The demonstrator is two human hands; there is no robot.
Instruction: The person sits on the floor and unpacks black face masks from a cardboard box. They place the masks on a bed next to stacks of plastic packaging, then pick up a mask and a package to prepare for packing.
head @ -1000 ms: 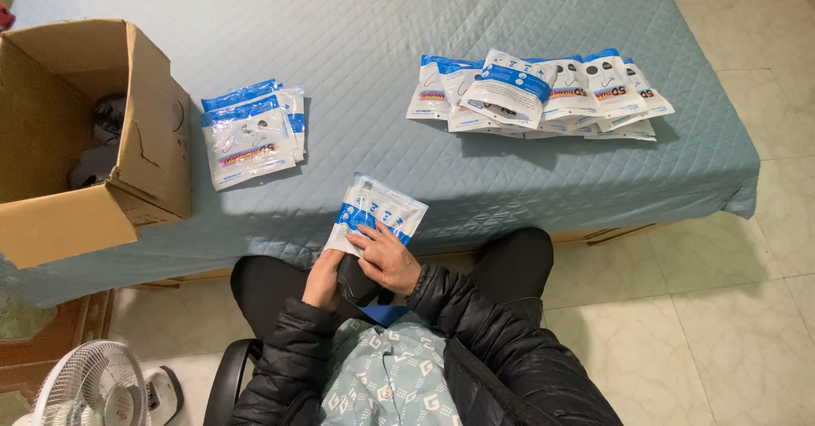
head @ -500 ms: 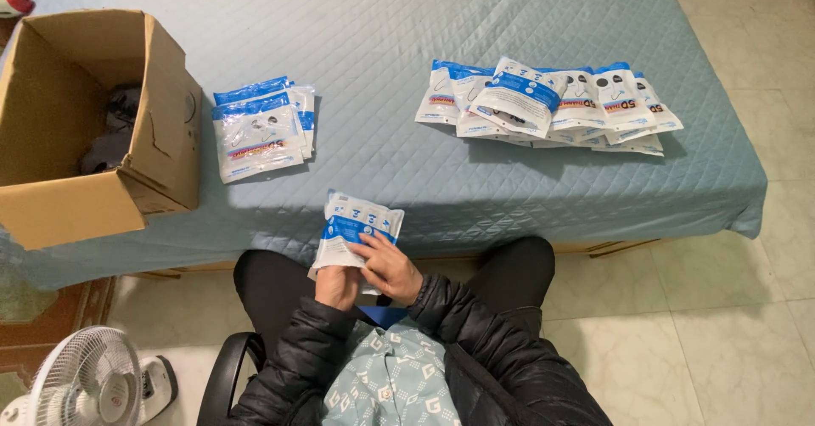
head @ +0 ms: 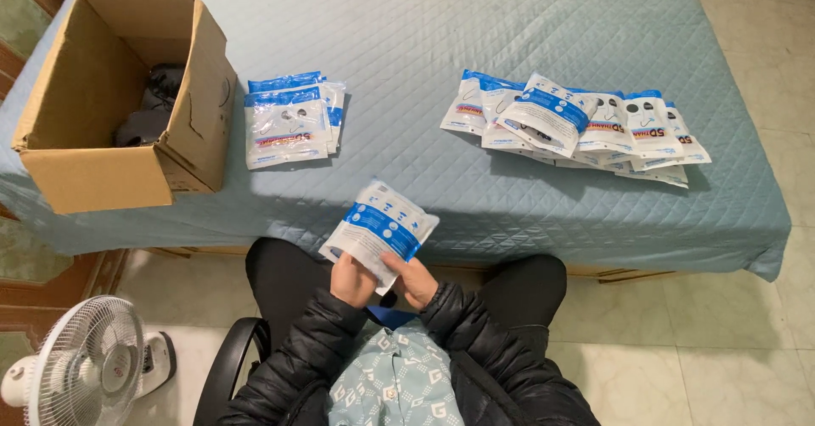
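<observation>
While both hands grip white-blue pouch (head: 379, 232), left hand (head: 351, 280), right hand (head: 416, 280) cover its lower edge.

Even, fairly bright indoor light from overhead. The pale blue quilted bedspread (head: 475, 44) is uniformly lit, with a soft shadow band along its near edge. Mild glare on the glossy white-and-blue plastic packets (head: 577, 125) spread at right. The open brown cardboard box (head: 102, 171) has a dark interior. Focus is sharp throughout; wide-angle lens bends lines slightly near the corners.
</observation>
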